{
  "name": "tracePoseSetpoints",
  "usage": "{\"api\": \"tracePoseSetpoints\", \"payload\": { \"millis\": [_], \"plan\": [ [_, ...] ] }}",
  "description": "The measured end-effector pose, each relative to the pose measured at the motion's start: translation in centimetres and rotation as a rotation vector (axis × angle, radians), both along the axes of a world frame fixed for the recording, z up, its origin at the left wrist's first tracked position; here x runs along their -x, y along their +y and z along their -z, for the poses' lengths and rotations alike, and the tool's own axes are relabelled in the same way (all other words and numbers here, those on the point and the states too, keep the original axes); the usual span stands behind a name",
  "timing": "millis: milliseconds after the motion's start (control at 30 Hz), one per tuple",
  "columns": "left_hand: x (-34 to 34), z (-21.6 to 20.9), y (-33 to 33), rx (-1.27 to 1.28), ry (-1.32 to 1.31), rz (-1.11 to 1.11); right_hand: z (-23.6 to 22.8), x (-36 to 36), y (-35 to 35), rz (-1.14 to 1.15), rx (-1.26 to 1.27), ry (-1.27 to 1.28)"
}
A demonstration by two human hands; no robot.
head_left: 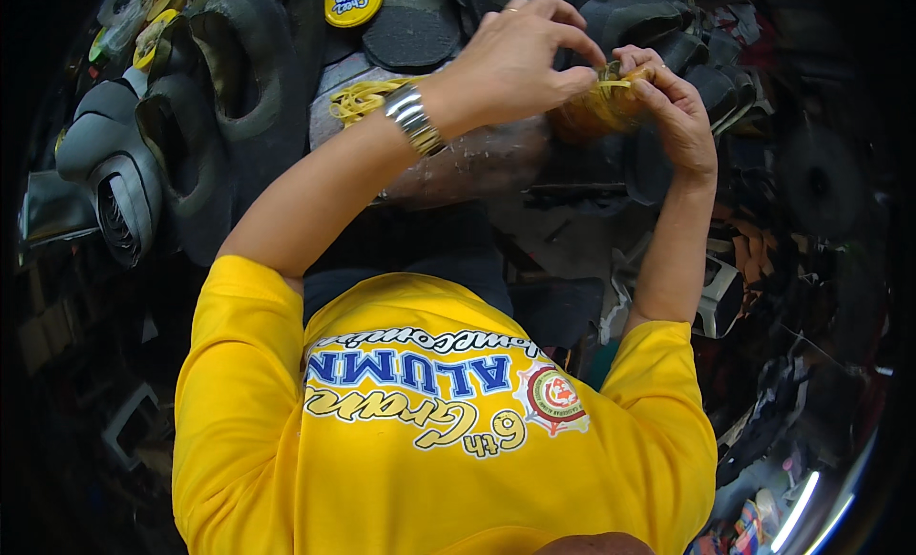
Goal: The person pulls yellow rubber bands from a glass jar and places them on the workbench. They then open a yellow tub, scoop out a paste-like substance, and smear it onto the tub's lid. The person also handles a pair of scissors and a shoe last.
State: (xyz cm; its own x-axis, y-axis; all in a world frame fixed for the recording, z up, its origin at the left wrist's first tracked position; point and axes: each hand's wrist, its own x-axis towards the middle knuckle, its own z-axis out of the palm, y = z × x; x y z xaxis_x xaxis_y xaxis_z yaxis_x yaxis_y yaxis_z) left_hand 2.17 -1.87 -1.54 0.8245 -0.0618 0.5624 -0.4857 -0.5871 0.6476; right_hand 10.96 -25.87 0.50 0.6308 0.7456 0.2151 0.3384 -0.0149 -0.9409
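Just right of the top middle, an orange-brown, shiny bundle (593,119) is between my two hands, blurred so that its kind is unclear. A thin yellow rubber band (615,83) crosses its top. My right hand (676,106) pinches the band between thumb and fingertips. From the left, my left hand (525,63) comes in with thumb and forefinger bent together at the bundle's top; whatever is between those tips is too small to make out. Below my left wrist lies a pile of yellow rubber bands (361,99).
A clear plastic sheet or bag (468,164) lies under my left forearm. Dark rubbery cut-out pieces (243,68) crowd the left, with more dark pieces (658,25) at the far right. A round yellow lid (353,3) rests on a dark pad (410,38) at the back.
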Motion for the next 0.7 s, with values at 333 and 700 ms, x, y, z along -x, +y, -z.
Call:
{"api": "tracePoseSetpoints", "payload": {
  "millis": [333, 700],
  "plan": [
    [-3.0, 1.2, -0.9, 0.005, 0.11, 0.121, 0.3, -0.3, -0.6, 0.029, 0.086, 0.016],
    [-3.8, 0.6, -0.4, 0.215, 0.224, 0.288, 0.2, -0.5, 0.2, -0.01, -0.044, 0.043]
  ]
}}
